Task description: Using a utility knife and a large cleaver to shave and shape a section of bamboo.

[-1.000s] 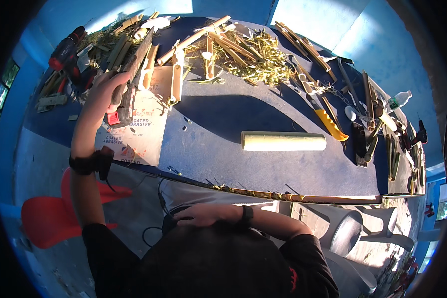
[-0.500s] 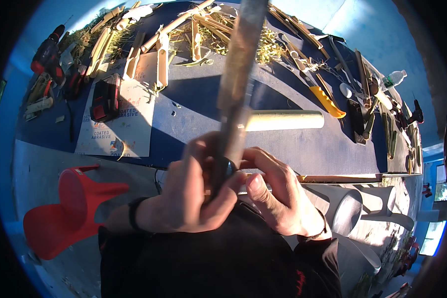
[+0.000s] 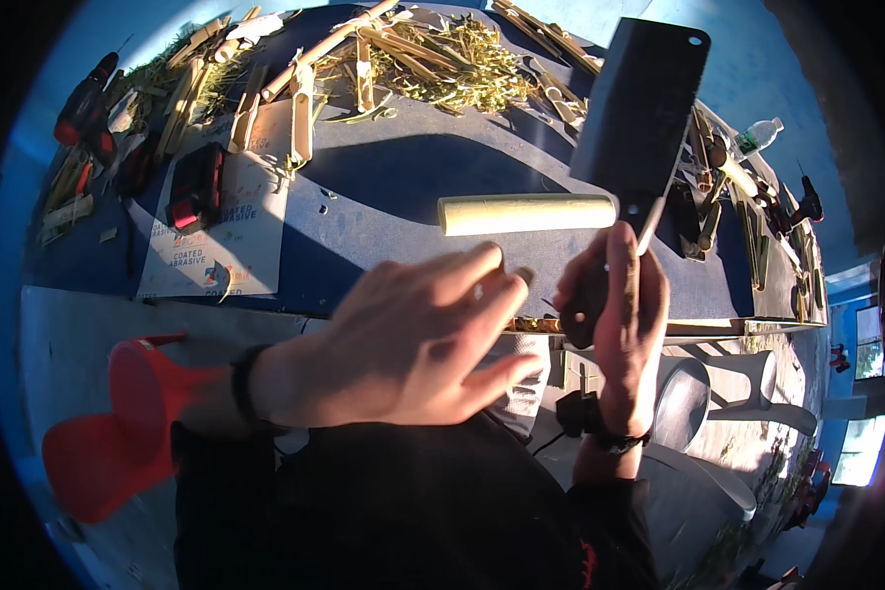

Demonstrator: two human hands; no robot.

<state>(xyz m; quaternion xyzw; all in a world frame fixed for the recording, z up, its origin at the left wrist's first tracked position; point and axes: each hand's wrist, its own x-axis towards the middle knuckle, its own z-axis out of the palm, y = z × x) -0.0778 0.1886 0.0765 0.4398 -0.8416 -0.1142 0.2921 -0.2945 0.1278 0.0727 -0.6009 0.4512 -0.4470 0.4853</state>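
My right hand (image 3: 627,324) grips the dark handle of a broad cleaver (image 3: 639,108), holding it upright with the blade up and its flat face toward me. The blade has a small hole in its upper corner. My left hand (image 3: 433,339) is off the cleaver, to its left above the table's near edge; its fingers are loosely bent and the thumb is apart, with nothing seen in it. Just beyond my hands, a pale, peeled bamboo length (image 3: 526,213) lies crosswise on the blue table (image 3: 364,231), its right end by the cleaver's handle.
Split bamboo pieces (image 3: 300,123) and shavings (image 3: 472,74) cover the table's far side. At the left lie a cordless drill (image 3: 87,118), a red-black battery (image 3: 197,187) and an abrasive sheet (image 3: 256,231). A plastic bottle (image 3: 757,136) is at far right. A red chair (image 3: 98,452) stands left below.
Both hands were together at the cleaver, seen edge-on. Now my left hand has let go, and my right hand has moved right with the cleaver, turning its broad face into view.
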